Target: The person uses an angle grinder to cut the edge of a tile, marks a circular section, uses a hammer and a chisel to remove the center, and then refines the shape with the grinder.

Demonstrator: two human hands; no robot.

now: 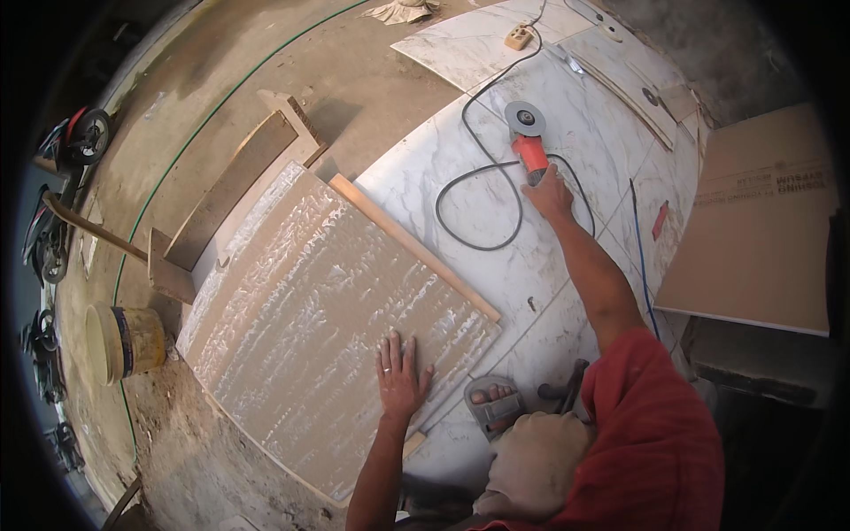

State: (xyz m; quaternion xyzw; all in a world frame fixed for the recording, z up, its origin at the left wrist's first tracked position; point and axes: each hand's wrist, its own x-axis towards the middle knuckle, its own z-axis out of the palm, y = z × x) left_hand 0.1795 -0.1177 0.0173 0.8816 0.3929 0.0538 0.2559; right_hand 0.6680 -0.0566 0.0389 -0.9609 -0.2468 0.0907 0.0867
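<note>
Marbled tiles [416,173]: right hand [551,196] clamped on red grinder [533,154]; left hand [403,382] flat on board [288,354].

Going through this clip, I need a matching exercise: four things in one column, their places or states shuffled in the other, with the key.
Things:
1. angle grinder
2. left hand
3. bucket
4. socket block

Places or states:
A. at the far end of the white marbled surface, with a dark cord running near it
B. in the grip of the right hand
C. laid flat on the white-smeared tan board
D. yellowish, left of the board

Right pairs: 1-B, 2-C, 3-D, 4-A.
</note>
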